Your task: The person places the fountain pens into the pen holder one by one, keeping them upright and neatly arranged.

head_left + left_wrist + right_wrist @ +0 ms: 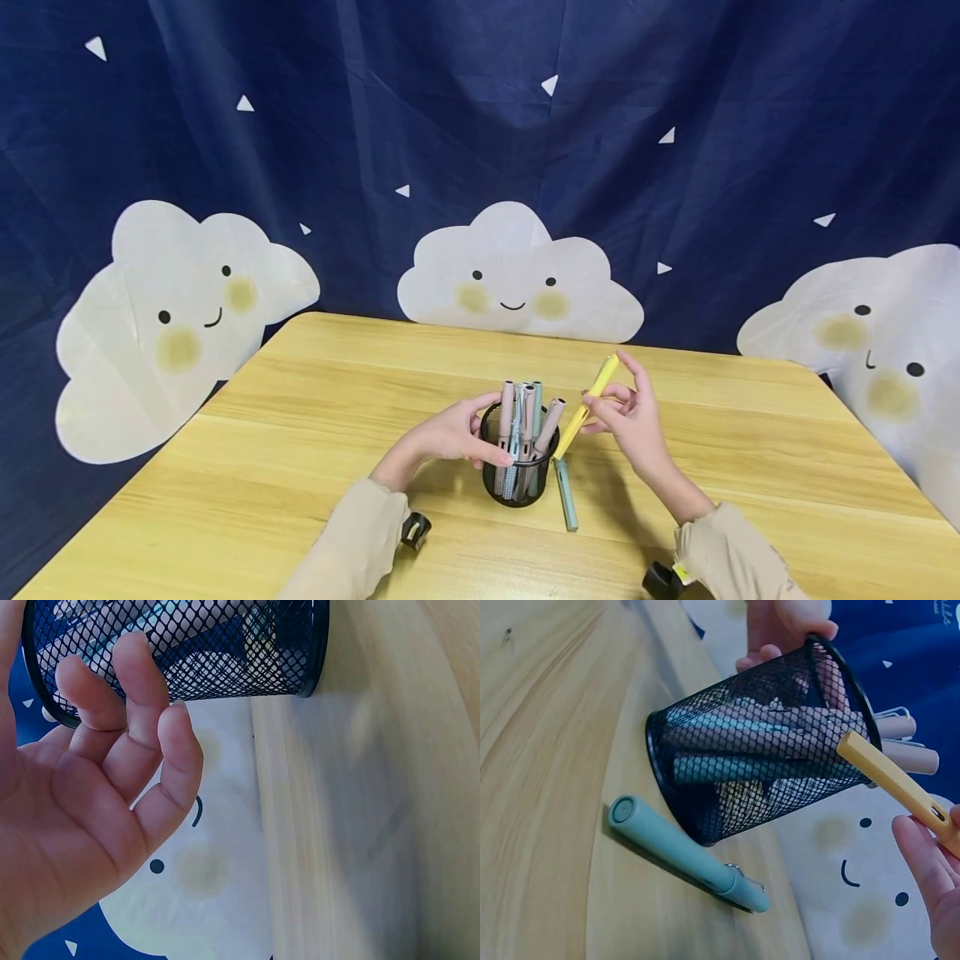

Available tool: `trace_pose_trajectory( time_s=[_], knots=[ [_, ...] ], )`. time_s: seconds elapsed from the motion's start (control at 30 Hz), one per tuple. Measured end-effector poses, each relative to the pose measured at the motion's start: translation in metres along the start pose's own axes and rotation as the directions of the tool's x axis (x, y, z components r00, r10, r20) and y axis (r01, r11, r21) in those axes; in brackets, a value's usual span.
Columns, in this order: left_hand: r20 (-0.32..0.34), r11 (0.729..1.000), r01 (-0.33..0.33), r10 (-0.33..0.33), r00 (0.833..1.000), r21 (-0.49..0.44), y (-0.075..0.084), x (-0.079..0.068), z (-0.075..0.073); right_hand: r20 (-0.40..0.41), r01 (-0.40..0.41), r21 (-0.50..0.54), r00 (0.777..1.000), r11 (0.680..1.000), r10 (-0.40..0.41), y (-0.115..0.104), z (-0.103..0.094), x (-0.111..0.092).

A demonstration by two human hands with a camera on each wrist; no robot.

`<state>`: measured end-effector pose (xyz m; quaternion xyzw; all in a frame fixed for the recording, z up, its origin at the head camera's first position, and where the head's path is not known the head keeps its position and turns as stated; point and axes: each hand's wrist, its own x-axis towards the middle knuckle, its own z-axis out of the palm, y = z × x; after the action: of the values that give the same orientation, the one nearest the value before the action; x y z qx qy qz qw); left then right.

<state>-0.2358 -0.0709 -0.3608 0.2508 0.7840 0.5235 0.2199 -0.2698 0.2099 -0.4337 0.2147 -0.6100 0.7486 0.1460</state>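
My left hand [447, 433] grips a black mesh pen holder [517, 498] by its upper part, thumb over the rim and fingers against the mesh. Several pens [527, 414] in pinkish, light blue and green stand inside it, caps up. To the right, my right hand [636, 421] pinches a yellow pen [588, 407] between thumb and fingers. The pen slants, its lower end close beside the holder's rim; in the right wrist view that end [855, 750] overlaps the mesh. A green pen [567, 500] lies on the table just right of the holder's base.
The wooden table [300, 467] stretches out to all sides of the holder. Behind it hangs a dark blue curtain [480, 158] with white clouds and small triangles. Black wrist cameras [415, 530] sit at the beige sleeves.
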Motion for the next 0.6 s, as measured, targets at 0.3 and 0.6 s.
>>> trace_pose_trajectory(
  time_s=[0.3, 0.6],
  knots=[
    [0.001, 1.0, 0.0, 0.0, 1.0, -0.01, 0.0, 0.0, 0.0, -0.067, 0.029, 0.072, 0.997, 0.997, -0.024, -0.008, -0.002, 0.002],
    [0.003, 1.0, -0.002, 0.002, 1.0, 0.002, 0.001, -0.001, 0.0, -0.172, 0.006, 0.07, 0.985, 0.998, 0.006, 0.005, -0.005, 0.004]
  ],
)
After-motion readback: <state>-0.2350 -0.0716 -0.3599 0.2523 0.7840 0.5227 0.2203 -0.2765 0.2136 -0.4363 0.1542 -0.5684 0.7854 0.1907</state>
